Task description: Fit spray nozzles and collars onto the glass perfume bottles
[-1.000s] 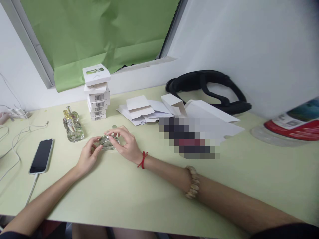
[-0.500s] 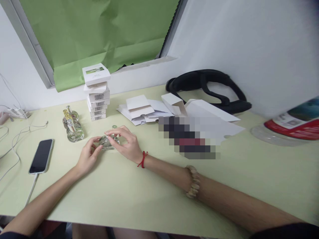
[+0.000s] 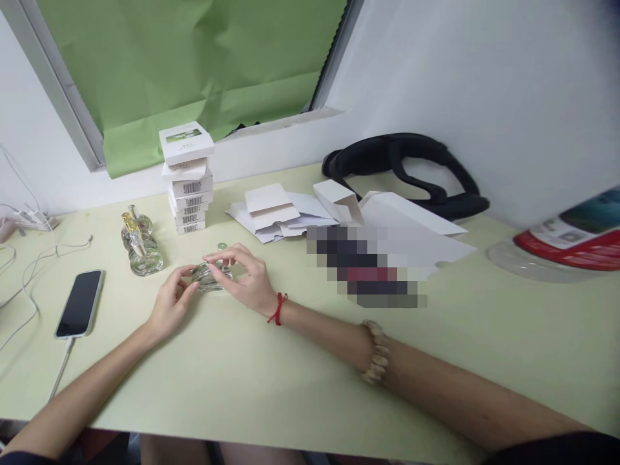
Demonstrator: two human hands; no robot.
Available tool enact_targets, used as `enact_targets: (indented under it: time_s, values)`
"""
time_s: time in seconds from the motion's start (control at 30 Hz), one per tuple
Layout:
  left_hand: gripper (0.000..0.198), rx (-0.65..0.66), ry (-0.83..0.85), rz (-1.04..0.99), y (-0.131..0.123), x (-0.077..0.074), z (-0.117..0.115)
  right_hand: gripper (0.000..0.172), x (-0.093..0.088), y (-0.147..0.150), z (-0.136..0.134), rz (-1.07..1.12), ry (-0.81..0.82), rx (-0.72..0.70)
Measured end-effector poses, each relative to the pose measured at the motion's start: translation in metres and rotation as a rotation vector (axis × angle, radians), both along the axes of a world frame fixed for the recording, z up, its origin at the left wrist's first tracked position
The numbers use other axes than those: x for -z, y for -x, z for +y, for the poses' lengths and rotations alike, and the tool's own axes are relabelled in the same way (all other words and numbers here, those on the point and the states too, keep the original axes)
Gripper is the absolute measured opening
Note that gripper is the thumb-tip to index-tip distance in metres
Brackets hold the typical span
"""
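A clear glass bottle (image 3: 208,279), which looks like a perfume bottle, is on the table between my hands. My left hand (image 3: 169,305) grips its left side with thumb and fingers. From the right, my right hand (image 3: 250,281) reaches over the bottle, thumb and fingertips pinched at its top; whatever small part they hold there is hidden. Just behind the bottle lies a small green disc (image 3: 222,246). Further left stand several similar glass bottles (image 3: 146,261) with gold and silver spray tops.
Behind the hands rises a stack of white boxes (image 3: 190,187). Opened white cartons (image 3: 272,210) lie right of it, near a blurred-out patch and a black headset-like frame (image 3: 416,155). At left are a phone (image 3: 80,303) and white cables (image 3: 33,290). A red-labelled container (image 3: 557,248) stands far right.
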State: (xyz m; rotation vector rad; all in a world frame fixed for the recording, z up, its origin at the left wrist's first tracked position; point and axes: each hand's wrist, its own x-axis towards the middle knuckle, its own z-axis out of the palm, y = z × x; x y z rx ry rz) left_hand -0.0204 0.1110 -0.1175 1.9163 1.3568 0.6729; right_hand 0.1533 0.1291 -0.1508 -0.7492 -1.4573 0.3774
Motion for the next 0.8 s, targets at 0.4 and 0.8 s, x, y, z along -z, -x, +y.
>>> enact_targets:
  time_s: [0.4, 0.8]
  values:
    - [0.038, -0.025, 0.005, 0.010, -0.001, -0.001, -0.002, 0.024, 0.016, -0.006, 0.013, 0.087, 0.272, 0.079]
    - [0.034, -0.127, 0.050, -0.086, -0.003, -0.005, -0.004, 0.026, 0.042, -0.011, 0.026, -0.284, 0.364, 0.151]
